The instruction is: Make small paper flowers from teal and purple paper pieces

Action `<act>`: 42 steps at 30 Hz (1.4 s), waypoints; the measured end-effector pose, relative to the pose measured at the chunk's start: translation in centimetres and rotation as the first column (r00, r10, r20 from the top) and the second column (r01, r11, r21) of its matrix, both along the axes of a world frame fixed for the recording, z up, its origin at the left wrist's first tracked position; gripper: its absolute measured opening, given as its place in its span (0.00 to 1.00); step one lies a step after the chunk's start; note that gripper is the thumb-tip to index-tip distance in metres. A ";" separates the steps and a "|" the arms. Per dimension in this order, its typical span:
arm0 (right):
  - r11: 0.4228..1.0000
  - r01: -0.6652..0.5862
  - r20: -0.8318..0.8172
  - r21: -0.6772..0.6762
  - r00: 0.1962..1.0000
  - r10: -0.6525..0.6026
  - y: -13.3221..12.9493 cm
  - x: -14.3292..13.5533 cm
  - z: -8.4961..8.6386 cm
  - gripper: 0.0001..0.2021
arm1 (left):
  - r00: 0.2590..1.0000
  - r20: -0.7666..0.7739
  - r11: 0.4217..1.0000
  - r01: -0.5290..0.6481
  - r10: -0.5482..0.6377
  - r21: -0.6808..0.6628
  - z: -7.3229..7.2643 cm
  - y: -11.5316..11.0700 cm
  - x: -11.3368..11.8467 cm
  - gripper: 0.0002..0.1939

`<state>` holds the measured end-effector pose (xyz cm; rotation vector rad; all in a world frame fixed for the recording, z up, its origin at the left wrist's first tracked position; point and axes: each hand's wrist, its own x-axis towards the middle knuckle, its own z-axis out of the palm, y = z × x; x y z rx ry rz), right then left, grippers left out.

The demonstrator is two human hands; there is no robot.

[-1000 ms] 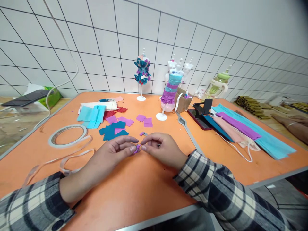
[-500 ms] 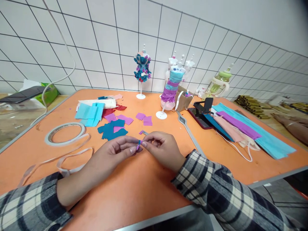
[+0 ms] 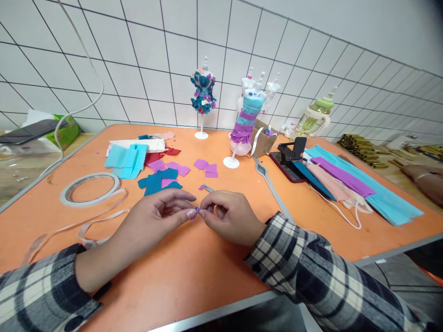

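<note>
Near the middle of the orange table, my left hand (image 3: 161, 214) pinches a tiny purple and teal paper piece (image 3: 197, 210) between thumb and fingers. My right hand (image 3: 230, 214) has its thumb and index finger closed on the same piece from the right, so the fingertips of both hands nearly meet. Just behind the hands lies a small metal tool (image 3: 207, 188) with a purple bit at its tip. Teal paper pieces (image 3: 154, 182) and purple squares (image 3: 211, 170) are spread farther back.
A tape roll (image 3: 65, 196) and loose ribbon lie left. Decorated dress forms (image 3: 203, 92) (image 3: 247, 120) stand at the back, near a bottle (image 3: 316, 117). Right are a phone (image 3: 285, 168) and folded coloured strips (image 3: 391, 205); another person's hand (image 3: 424, 180) is at the far right.
The small piece has moved slightly left and now shows less between my fingertips. My left fingers have lifted and spread a little. The camera view has shifted slightly.
</note>
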<state>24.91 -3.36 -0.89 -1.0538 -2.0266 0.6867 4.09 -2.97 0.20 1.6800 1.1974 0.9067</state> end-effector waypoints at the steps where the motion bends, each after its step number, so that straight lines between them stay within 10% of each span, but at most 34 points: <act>1: 0.999 -0.020 0.004 0.026 1.000 0.019 0.0 0.0 0.0 0.04 | 1.000 -0.016 1.000 0.009 -0.009 0.004 0.1 0.0 0.0 0.14; 12: 0.978 -0.034 -0.180 -0.208 0.984 -0.004 0.1 -0.3 -0.6 0.05 | 0.992 0.124 0.998 0.005 0.003 -0.069 -0.2 0.1 -0.2 0.11; 17: 0.943 -0.075 -0.144 -0.324 0.989 0.029 0.0 -0.1 -0.3 0.06 | 0.997 -0.064 0.993 0.041 -0.035 0.111 -0.1 0.1 -0.3 0.12; 24: 0.965 -0.065 -0.211 -0.252 0.977 0.011 -0.1 -0.3 -0.3 0.11 | 0.937 -0.348 0.925 0.120 0.014 0.360 0.3 -0.5 -0.8 0.14; 29: 0.910 -0.093 -0.320 -0.405 0.946 -0.045 0.3 -0.6 -0.3 0.08 | 0.959 -0.282 0.935 0.061 0.043 0.348 0.2 -0.5 -0.6 0.14; 42: 0.963 -0.059 -0.279 -0.261 0.960 -0.017 0.4 -0.5 -0.7 0.03 | 0.967 -0.244 0.953 0.005 0.072 0.302 0.1 -0.5 -0.4 0.14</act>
